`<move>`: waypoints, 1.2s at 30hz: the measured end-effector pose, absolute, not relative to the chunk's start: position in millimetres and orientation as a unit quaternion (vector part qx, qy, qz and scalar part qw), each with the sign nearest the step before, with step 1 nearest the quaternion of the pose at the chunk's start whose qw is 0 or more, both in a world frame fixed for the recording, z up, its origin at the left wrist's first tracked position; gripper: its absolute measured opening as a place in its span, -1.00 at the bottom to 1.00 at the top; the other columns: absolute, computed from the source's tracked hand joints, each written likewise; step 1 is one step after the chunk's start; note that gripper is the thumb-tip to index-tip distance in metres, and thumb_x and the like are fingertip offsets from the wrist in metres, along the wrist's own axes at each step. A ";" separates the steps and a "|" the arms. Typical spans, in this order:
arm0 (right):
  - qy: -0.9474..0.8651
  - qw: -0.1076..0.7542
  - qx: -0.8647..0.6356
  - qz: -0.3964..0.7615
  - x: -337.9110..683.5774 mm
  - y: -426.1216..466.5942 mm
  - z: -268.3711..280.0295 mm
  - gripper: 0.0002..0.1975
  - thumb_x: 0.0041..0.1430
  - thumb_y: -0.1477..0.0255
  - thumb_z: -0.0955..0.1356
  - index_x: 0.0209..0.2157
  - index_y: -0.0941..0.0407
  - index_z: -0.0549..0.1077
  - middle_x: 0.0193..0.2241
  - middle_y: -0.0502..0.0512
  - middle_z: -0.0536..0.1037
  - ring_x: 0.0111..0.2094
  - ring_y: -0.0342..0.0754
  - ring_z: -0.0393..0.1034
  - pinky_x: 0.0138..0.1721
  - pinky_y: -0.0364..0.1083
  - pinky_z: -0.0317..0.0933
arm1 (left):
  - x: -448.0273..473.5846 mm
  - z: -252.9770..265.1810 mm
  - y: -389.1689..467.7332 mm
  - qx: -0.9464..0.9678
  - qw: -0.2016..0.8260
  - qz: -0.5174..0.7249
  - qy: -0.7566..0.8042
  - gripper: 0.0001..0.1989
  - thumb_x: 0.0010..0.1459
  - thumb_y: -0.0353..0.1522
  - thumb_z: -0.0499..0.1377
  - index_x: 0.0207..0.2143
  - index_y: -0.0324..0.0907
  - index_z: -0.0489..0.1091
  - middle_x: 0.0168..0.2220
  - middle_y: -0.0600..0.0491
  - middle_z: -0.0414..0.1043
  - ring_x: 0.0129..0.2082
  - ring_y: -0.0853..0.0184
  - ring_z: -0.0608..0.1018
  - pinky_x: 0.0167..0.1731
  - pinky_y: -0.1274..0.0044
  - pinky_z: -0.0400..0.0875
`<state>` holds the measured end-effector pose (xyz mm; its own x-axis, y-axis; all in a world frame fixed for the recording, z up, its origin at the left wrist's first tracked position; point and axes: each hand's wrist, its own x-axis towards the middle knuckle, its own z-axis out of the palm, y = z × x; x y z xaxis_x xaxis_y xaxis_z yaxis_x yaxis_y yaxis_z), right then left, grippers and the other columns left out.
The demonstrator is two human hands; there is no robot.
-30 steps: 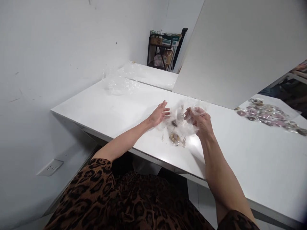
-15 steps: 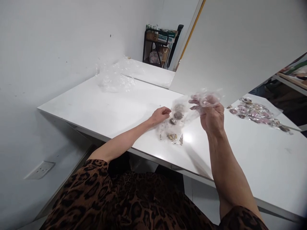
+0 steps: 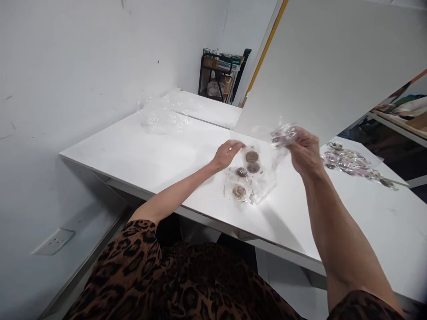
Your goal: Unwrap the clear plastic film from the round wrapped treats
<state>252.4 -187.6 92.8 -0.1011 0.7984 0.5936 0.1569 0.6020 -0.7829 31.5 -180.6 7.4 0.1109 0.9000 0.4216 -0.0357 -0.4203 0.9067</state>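
White wall [image 3: 83,66] meets white tabletop [image 3: 140,164], a packet heap [image 3: 353,163] by its far edge. Right hand [image 3: 307,149] pinches a raised clear packet [image 3: 282,134]; left hand [image 3: 227,154] curls beside flat packets [image 3: 252,162] nearer the front edge, grip unclear. Probably light, slippery, crushable: best held by film margins.

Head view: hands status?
Right hand: gripping crinkled clear plastic packet. Left hand: beside two bagged round brown discs, contact unclear. Crumpled transparent film: farther back.

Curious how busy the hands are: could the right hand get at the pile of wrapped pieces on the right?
Probably, but not freely: the right hand holds a clear plastic packet. The wrapped pile lies just beyond, and nothing seems to block the way.
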 end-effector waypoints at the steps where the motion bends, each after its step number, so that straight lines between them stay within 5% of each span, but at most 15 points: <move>1: -0.677 0.588 -0.345 0.278 256.8 -185.0 94.9 -0.71 -0.05 0.20 0.63 -0.50 0.04 0.55 -0.44 0.00 0.57 -0.37 -0.11 0.44 -0.26 -0.09 0.34 | 30.1 14.7 -178.4 0.612 0.420 0.580 0.335 -0.74 0.37 -0.21 0.17 -0.28 -0.18 0.52 -0.16 -0.01 0.58 -0.02 0.29 0.55 0.16 0.45 0.33; 12: -0.604 0.643 -0.384 0.272 281.6 -172.8 101.2 -0.68 -0.27 0.29 0.64 -0.57 0.07 0.51 -0.49 0.00 0.54 -0.43 -0.13 0.37 -0.33 -0.07 0.27 | 33.4 88.3 -172.9 0.492 0.536 0.593 0.345 -0.74 0.37 -0.26 0.24 -0.37 -0.21 0.42 -0.59 0.17 0.40 -0.53 0.51 0.48 -0.28 0.60 0.42; 22: -0.546 0.722 -0.349 0.243 290.2 -178.7 130.2 -0.63 -0.23 0.19 0.63 -0.52 -0.03 0.43 -0.45 0.03 0.58 -0.42 -0.05 0.39 -0.44 -0.04 0.20 | 47.6 127.2 -164.2 0.575 0.440 0.612 0.318 -0.74 0.38 -0.15 0.20 -0.26 -0.16 0.46 -0.52 0.14 0.47 -0.48 0.49 0.53 -0.35 0.61 0.45; 30: -0.552 0.736 -0.346 0.187 306.8 -171.6 156.6 -0.63 -0.19 0.27 0.61 -0.53 0.01 0.37 -0.47 0.07 0.50 -0.43 -0.06 0.39 -0.46 -0.04 0.19 | 46.2 137.9 -159.4 0.675 0.367 0.580 0.271 -0.75 0.40 -0.33 0.19 -0.39 -0.19 0.46 -0.51 0.12 0.43 -0.49 0.48 0.48 -0.34 0.58 0.37; 36: -0.562 0.733 -0.350 0.156 314.0 -167.6 173.1 -0.63 -0.08 0.35 0.59 -0.52 0.00 0.32 -0.41 0.10 0.54 -0.40 -0.05 0.42 -0.48 -0.07 0.15 | 47.9 144.3 -154.0 0.669 0.326 0.601 0.293 -0.66 0.44 -0.25 0.12 -0.44 -0.13 0.40 -0.52 0.11 0.43 -0.45 0.43 0.48 -0.36 0.54 0.35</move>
